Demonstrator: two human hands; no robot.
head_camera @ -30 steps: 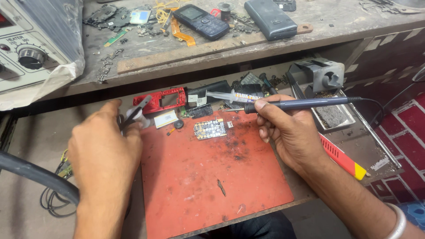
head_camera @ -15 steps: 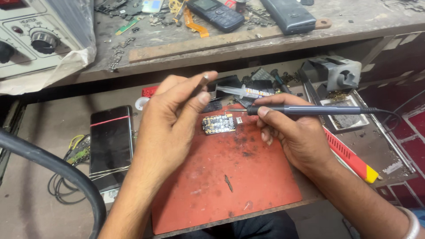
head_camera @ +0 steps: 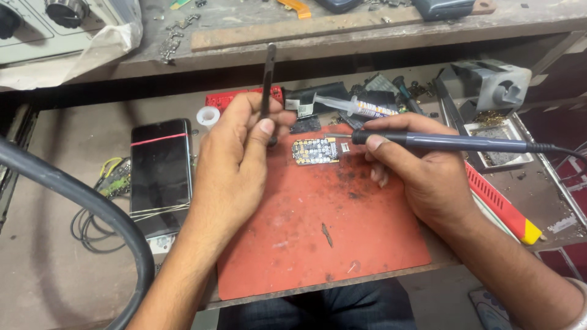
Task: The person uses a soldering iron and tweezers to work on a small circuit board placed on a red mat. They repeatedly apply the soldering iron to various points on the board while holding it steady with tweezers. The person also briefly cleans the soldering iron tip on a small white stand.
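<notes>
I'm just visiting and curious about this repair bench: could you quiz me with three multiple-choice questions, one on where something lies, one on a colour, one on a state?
1. Where does the small circuit board lie?
A. On the top shelf
B. On the work mat, near its far edge
C. On the phone

2. What colour is the work mat?
A. Red
B. Green
C. White

3. How is the soldering iron held?
A. Lying loose on the bench
B. Parked in its stand
C. Gripped in the right hand, tip towards the board

Answers: 1 B, the board rests on the mat between both hands. 2 A, the mat is plainly red. 3 C, right-hand fingers wrap its handle, while the left hand holds tweezers.
</notes>
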